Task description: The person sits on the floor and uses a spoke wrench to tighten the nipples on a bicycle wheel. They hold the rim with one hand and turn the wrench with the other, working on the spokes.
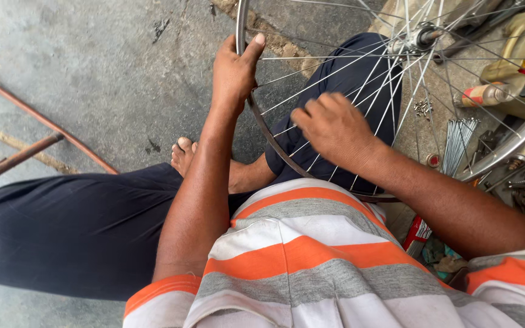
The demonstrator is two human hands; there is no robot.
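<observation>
— What have you got hold of there?

— My left hand [233,71] is wrapped shut around the rim of the bicycle wheel [245,36], thumb up along the metal. The wheel stands across my lap, over my crossed legs, with its hub [417,39] up and away from me.

— And the other hand?

— My right hand [334,126] is in among the spokes [360,79] near the lower rim, fingers curled in. They look pinched on something small, but the hand is blurred and I cannot tell what.

— How do you keep it going well?

— I judge a firm left grip matters, so the rim doesn't wobble while the right works one spoke at a time. Spare spokes [460,143] lie bundled on the floor to my right, near a small bottle [484,94].
</observation>
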